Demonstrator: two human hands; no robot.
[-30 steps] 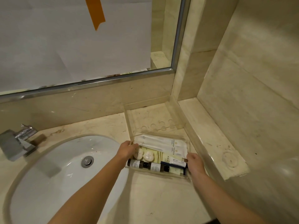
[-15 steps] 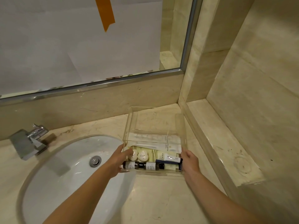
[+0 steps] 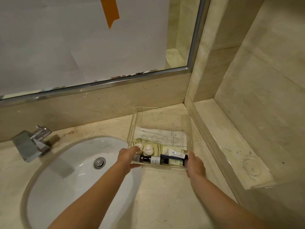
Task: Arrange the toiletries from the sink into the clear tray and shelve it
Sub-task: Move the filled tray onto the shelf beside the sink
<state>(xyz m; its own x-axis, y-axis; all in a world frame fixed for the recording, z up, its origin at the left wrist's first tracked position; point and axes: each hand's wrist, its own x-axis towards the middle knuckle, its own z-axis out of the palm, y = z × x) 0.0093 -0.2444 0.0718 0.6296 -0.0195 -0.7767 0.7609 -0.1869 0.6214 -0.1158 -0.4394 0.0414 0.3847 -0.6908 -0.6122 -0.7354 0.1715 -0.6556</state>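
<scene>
You have a chrome faucet (image 3: pixel 33 142) as your landmark, standing on the marble counter (image 3: pixel 165 195). Behind and above it runs the mirror (image 3: pixel 82 47), covered with white paper, a strip of orange tape (image 3: pixel 110 10) on it. Far right of the faucet, a marble wall (image 3: pixel 264 80) rises.

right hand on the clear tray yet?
Touching. Head view: the right hand wraps the near right corner of the clear tray, with no gap visible; the left hand grips the opposite corner.
</scene>
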